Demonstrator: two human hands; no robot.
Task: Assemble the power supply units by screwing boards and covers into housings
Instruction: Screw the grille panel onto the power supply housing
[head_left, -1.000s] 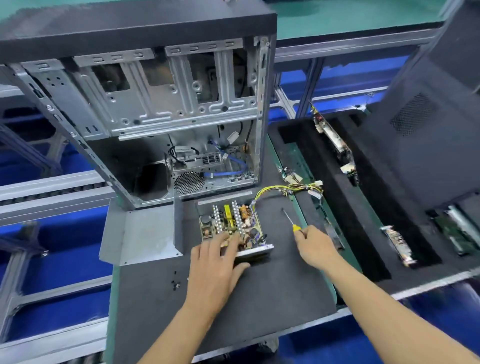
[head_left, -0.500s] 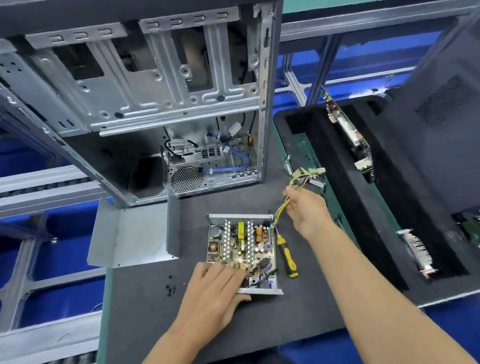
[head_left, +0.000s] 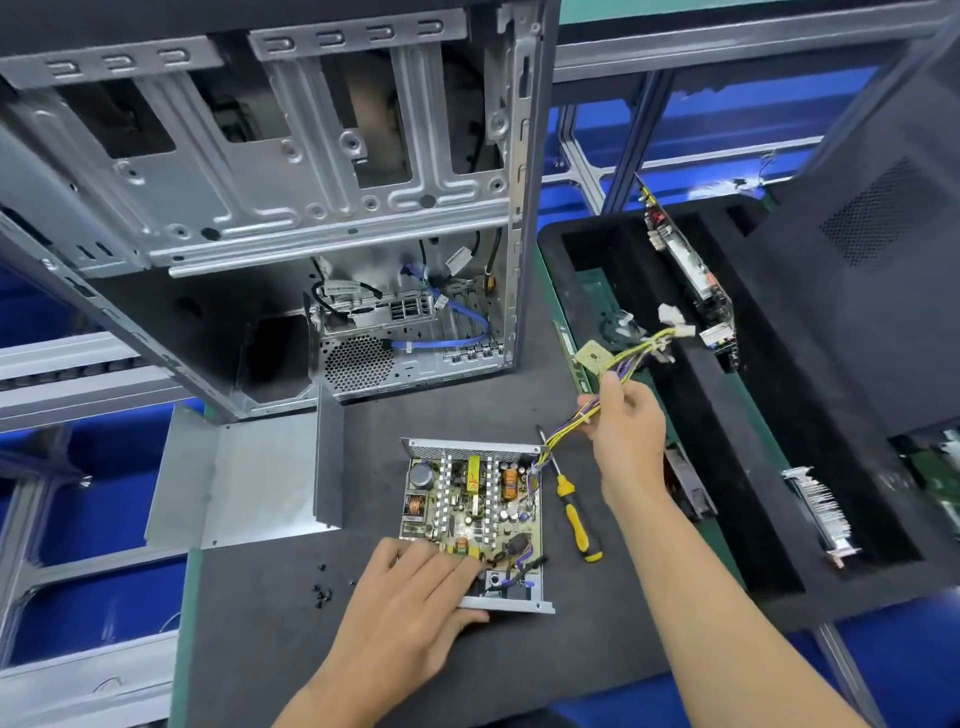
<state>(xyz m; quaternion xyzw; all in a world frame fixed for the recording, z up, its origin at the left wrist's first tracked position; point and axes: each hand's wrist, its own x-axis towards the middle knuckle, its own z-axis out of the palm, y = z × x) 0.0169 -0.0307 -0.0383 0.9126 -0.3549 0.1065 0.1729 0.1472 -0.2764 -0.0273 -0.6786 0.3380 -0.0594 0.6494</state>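
Observation:
An open power supply housing (head_left: 470, 446) with its circuit board (head_left: 472, 501) lies on the dark mat. My left hand (head_left: 415, 592) rests on the housing's near edge, fingers spread over the board and thumb at the front rim. My right hand (head_left: 626, 426) grips the yellow and purple cable bundle (head_left: 631, 358) and holds it lifted to the right of the housing; white connectors hang at its far end. A yellow-handled screwdriver (head_left: 574, 512) lies on the mat right of the housing. The bent grey metal cover (head_left: 249, 475) lies to the left. Small black screws (head_left: 322, 595) are scattered near my left hand.
A large open computer case (head_left: 291, 197) stands behind the housing. A black foam tray (head_left: 769, 519) on the right holds circuit cards (head_left: 685, 265) and a heatsink part (head_left: 821, 512). A dark case panel (head_left: 883, 260) leans at the far right. The mat's left edge drops to blue racks.
My right hand left the screwdriver on the mat, took hold of the cable bundle and lifted it up and right. My left hand stayed on the housing's near edge.

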